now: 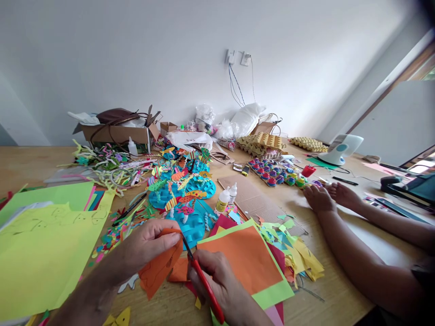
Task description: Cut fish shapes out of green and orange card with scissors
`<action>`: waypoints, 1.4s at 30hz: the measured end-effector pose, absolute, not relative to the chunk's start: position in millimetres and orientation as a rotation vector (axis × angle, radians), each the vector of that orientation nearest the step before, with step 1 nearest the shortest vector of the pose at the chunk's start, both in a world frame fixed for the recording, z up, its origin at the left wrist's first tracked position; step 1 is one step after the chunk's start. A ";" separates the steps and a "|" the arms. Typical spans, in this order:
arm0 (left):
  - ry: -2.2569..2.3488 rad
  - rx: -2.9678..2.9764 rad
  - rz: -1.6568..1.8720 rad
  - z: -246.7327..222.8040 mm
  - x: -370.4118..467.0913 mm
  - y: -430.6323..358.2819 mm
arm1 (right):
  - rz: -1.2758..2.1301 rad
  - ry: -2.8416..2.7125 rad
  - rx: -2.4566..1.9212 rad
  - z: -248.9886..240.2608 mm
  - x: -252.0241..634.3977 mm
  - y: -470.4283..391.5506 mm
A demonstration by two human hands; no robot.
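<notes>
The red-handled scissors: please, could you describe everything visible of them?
The red-handled scissors have plastic-looking handles and dark, metal-looking blades. The right hand holds and partly hides them, aslant, tips pointing forward-left, beside the orange paper in the left hand. Whether blades touch paper is unclear.

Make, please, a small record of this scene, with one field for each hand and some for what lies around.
Left grip: holds an orange paper piece with drawn lines
Right grip: holds red-handled scissors, blades beside that paper; contact unclear
Ahead: blue bumpy pieces with paper fish; two small bottles
Left side: large yellow sheet with drawings
Right side: orange sheet over a light green sheet
Other person's hands: near colourful cups
</notes>
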State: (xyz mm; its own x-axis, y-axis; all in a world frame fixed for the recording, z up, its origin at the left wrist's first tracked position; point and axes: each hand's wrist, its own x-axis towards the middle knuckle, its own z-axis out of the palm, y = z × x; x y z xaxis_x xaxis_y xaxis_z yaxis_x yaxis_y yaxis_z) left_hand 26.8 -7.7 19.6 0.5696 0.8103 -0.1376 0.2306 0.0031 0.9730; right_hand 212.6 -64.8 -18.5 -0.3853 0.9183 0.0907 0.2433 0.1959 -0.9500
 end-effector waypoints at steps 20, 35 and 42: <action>0.909 1.497 0.519 18.6 30.5 -9.8 | 1.294 -1.688 -1.039 -18.2 213.7 -65.3; 0.894 1.607 0.439 17.2 25.9 -5.1 | 1.179 -1.832 -1.135 -26.5 223.7 -67.9; 0.861 1.646 0.383 15.3 23.1 -1.6 | 1.112 -1.939 -1.155 -20.4 230.3 -66.0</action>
